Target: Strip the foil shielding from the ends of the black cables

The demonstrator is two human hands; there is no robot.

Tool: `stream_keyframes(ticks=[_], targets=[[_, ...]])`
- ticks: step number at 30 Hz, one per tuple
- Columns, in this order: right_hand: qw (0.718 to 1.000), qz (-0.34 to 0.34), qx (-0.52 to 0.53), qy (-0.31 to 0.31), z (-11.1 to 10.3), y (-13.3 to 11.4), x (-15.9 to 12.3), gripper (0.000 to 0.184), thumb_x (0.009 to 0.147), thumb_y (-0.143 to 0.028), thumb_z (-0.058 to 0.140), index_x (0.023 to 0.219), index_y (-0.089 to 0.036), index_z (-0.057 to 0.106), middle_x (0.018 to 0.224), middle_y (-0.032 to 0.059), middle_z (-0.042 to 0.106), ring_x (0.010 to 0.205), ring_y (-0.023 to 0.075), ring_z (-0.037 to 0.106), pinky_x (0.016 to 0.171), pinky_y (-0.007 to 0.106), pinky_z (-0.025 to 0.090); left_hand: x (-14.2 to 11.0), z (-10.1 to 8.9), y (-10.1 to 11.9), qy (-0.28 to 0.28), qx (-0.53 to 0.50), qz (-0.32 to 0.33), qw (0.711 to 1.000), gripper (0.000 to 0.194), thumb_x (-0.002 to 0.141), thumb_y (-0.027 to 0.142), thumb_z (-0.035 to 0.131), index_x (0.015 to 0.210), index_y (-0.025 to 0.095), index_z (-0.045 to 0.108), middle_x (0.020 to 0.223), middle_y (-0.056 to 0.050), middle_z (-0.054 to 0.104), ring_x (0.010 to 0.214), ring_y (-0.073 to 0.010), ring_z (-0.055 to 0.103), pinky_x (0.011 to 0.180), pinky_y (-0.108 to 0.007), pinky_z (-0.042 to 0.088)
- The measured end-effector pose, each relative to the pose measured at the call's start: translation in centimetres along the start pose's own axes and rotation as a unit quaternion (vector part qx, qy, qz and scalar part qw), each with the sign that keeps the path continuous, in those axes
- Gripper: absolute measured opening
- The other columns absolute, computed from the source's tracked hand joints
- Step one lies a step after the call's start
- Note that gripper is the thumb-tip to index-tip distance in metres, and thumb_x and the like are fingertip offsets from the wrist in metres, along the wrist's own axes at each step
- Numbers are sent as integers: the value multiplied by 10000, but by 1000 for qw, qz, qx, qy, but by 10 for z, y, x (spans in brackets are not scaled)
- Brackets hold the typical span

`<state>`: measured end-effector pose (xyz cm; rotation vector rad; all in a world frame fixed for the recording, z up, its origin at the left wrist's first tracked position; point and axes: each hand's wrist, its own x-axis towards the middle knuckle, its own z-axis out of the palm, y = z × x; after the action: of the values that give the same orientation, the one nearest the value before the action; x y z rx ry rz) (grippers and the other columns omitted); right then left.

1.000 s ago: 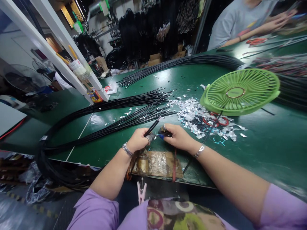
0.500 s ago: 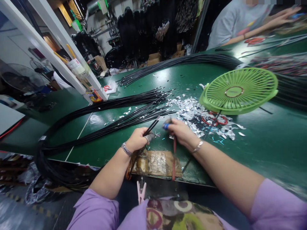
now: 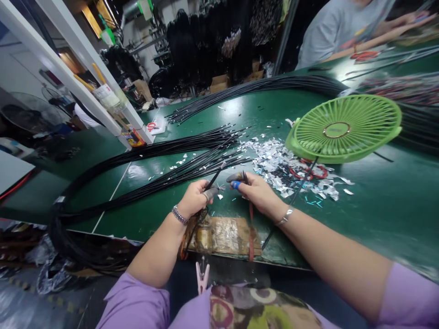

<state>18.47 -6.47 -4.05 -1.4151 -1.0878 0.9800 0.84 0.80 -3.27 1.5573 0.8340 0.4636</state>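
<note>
The black cable (image 3: pixel 215 175) slants up and away above the bench (image 3: pixel 373 210), its paler tip clear of the fingers, and fine bare wires (image 3: pixel 222 187) fan out just beside the covered left thumb. The left grip (image 3: pixel 196 197) is closed around the cable behind that tip, probably to steady it while leaving the end exposed. Thus the cable runs through the left grip and points forward, apart from the right grip (image 3: pixel 259 189), which faces the wires across a small gap. The right fingers are bent close together around something dark and narrow; whether they clamp it cannot be told. The coverings on both hands' fingers presumably guard the skin.

Below the hands lies a taped board (image 3: pixel 229 232). Beyond them, a cable bundle (image 3: pixel 137 154) points its ends inward, likely for easy reach. Silvery scraps (image 3: pixel 269 160) lie heaped beside a green fan (image 3: pixel 343 130).
</note>
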Motion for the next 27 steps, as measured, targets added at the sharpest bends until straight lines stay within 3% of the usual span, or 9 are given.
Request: stream_keyframes(ticks=[4, 8, 11, 17, 27], targets=[[998, -38, -38, -22, 2, -1, -2, 361, 709, -534, 669, 641, -195, 567, 594, -21, 511, 597, 127, 436, 574, 273, 358, 1, 1, 0, 0, 36, 43, 998, 265, 709, 387, 683, 727, 150, 568, 486, 58, 496, 396, -52, 389, 408, -188, 297], [999, 6, 5, -46, 8, 2, -4, 402, 679, -569, 693, 664, -194, 550, 546, -58, 420, 541, 100, 363, 514, 250, 300, 1, 1, -1, -2, 71, 87, 994, 199, 735, 325, 649, 685, 154, 560, 490, 49, 495, 458, -76, 437, 470, -198, 351], [994, 60, 64, -63, 12, 5, -5, 424, 640, -582, 710, 689, -189, 557, 521, -72, 397, 489, 78, 308, 466, 240, 233, 1, 0, -2, -7, 73, 94, 993, 188, 748, 324, 631, 704, 155, 562, 496, 48, 496, 461, -83, 444, 483, -204, 365], [980, 122, 145, -56, 14, 4, -4, 446, 562, -557, 760, 681, -173, 567, 576, -37, 493, 493, 66, 357, 433, 221, 220, 2, -1, -6, -9, 68, 101, 993, 214, 750, 355, 628, 715, 152, 568, 503, 48, 488, 469, -85, 441, 490, -207, 369], [976, 123, 166, -75, 13, 5, -3, 386, 547, -458, 799, 675, -175, 569, 523, -61, 445, 478, 59, 319, 427, 216, 199, 2, -1, -5, -14, 52, 105, 993, 279, 751, 416, 649, 710, 157, 554, 507, 50, 487, 471, -84, 440, 501, -213, 376]])
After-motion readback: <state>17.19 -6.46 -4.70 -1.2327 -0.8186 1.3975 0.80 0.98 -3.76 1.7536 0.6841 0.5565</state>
